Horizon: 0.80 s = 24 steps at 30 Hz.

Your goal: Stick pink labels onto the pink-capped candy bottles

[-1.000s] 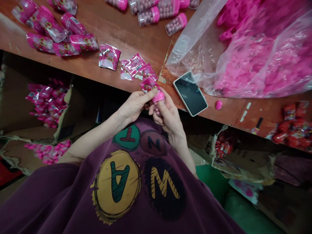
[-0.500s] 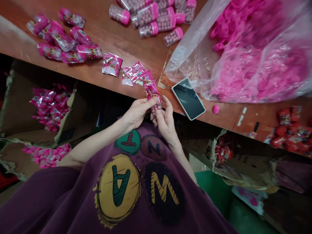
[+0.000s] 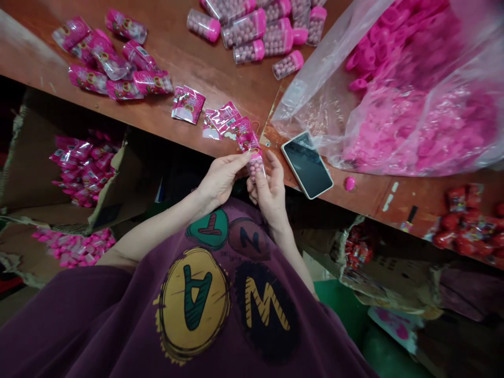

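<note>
A small clear bottle of pink candy balls [image 3: 255,167] is between my hands, just in front of the table edge. My right hand [image 3: 272,194] is closed around its lower part, thumb along the side. From the other side my left hand [image 3: 219,179] pinches near the top, where a pink printed sleeve [image 3: 247,137] meets the bottle; its fingertips are partly hidden. How far the sleeve covers the bottle is hard to make out. Beyond it lie loose flat sleeves [image 3: 224,116] and a neat stack of sleeves [image 3: 189,105].
Sleeved bottles [image 3: 106,60] lie at the left, bare candy bottles [image 3: 263,31] at the back. A phone [image 3: 307,165] and a pink cap [image 3: 349,183] lie right of my hands, near a bag of pink plastic parts [image 3: 417,105]. Cardboard boxes [image 3: 23,178] stand below the table edge.
My left thumb and fingers have slid up the bottle toward its top, uncovering more of the pink balls. The right hand keeps hold of the bottle. The view has shifted slightly.
</note>
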Tool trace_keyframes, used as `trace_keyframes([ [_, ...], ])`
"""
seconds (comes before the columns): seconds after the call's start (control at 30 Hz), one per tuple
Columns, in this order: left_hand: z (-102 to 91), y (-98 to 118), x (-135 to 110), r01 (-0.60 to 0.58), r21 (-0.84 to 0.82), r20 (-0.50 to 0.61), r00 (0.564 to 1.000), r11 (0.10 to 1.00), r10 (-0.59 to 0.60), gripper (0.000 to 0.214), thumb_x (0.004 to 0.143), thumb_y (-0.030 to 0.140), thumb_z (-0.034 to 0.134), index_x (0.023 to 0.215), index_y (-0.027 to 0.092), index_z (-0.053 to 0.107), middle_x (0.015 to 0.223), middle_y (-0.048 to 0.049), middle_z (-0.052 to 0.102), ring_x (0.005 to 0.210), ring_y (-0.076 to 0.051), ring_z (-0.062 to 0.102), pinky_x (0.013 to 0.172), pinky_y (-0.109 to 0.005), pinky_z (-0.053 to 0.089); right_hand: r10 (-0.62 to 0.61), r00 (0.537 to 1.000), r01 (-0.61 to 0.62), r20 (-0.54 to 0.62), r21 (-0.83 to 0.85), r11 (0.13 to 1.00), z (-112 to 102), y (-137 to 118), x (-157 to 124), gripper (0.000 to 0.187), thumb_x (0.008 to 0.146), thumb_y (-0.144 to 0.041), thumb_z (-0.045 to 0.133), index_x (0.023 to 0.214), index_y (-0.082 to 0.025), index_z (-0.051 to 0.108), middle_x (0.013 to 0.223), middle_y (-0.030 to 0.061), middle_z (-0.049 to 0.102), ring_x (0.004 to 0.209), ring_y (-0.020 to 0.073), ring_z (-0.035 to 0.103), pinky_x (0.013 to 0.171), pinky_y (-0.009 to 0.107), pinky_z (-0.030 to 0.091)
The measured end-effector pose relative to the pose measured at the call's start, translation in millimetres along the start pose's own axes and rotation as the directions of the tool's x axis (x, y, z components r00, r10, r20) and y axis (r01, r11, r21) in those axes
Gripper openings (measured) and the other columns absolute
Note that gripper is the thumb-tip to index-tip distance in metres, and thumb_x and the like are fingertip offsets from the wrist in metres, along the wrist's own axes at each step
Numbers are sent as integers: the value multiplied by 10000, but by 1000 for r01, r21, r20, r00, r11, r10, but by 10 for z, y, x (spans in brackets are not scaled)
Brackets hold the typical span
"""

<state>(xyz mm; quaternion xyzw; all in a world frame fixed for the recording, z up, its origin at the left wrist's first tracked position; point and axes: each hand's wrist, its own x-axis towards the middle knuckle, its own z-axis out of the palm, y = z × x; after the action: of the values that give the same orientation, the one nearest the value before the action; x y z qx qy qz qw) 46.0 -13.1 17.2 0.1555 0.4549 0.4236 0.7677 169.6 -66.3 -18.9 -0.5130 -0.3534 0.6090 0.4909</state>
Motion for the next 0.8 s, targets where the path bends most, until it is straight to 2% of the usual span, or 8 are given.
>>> trace_keyframes([
  [0.13, 11, -64, -32, -4, -30, -53, 999, 1000, 2, 290, 949, 375, 806, 780, 151, 729, 788, -24, 723, 685, -92, 631, 724, -220, 519, -80, 992, 78, -93, -27, 997, 89, 74, 35, 662, 961, -577, 714, 1501, -385, 382, 899, -14, 608, 592, 113, 523, 465, 231, 466],
  [0.3, -45, 12, -2, 14, -37, -4, 1000, 999, -14, 256, 915, 362, 840, 813, 145, 749, 798, -31, 739, 721, -104, 662, 792, -240, 536, 127, 988, -140, 83, 173, 975, 69, -69, 70, 602, 997, -575, 660, 1492, -357, 396, 746, -80, 545, 430, 50, 245, 367, 183, 275],
  [0.37, -56, 49, 26, 17, -31, 18, 1000, 999, -17, 266, 898, 375, 856, 814, 144, 754, 807, -39, 750, 750, -121, 687, 817, -260, 542, 154, 979, -178, 132, 191, 965, 58, -105, 66, 605, 1016, -585, 624, 1518, -362, 371, 711, -98, 523, 417, 43, 170, 363, 182, 242],
  [0.47, -53, 37, 52, 17, -40, 16, 1000, 999, -17, 300, 881, 392, 872, 783, 139, 745, 789, -43, 743, 716, -122, 672, 762, -256, 529, 71, 995, -76, 67, 80, 994, 82, -48, 54, 674, 1017, -603, 625, 1572, -374, 319, 767, -65, 570, 444, 69, 342, 396, 202, 343],
  [0.57, -52, -30, 47, -14, -71, -18, 1000, 997, 13, 306, 887, 394, 868, 780, 136, 744, 772, -39, 736, 685, -109, 642, 723, -243, 514, -95, 995, 92, -10, -175, 980, 127, 80, 57, 751, 1027, -639, 581, 1641, -352, 257, 1074, 57, 685, 785, 174, 685, 646, 318, 608],
  [0.67, -77, -59, 25, -22, -78, -57, 998, 997, 17, 334, 895, 416, 860, 767, 135, 735, 750, -36, 722, 680, -109, 642, 714, -244, 510, -182, 983, 168, -13, -314, 934, 147, 158, 63, 766, 1043, -662, 517, 1669, -324, 231, 1357, 128, 642, 1151, 263, 713, 924, 447, 656],
  [0.73, -108, -35, 19, -12, -73, -50, 999, 997, 9, 355, 897, 438, 857, 767, 133, 729, 750, -41, 720, 683, -115, 650, 715, -251, 512, -162, 987, 155, 3, -306, 939, 144, 152, 48, 755, 1040, -645, 542, 1662, -329, 252, 1352, 121, 643, 1145, 259, 713, 931, 450, 659],
  [0.8, -139, 8, 27, 1, -65, -21, 1000, 998, -3, 347, 885, 430, 871, 784, 128, 733, 768, -50, 731, 705, -123, 666, 736, -257, 521, -106, 994, 109, 26, -252, 962, 136, 99, 17, 745, 1027, -612, 598, 1647, -344, 284, 1198, 86, 677, 974, 218, 723, 811, 396, 666],
])
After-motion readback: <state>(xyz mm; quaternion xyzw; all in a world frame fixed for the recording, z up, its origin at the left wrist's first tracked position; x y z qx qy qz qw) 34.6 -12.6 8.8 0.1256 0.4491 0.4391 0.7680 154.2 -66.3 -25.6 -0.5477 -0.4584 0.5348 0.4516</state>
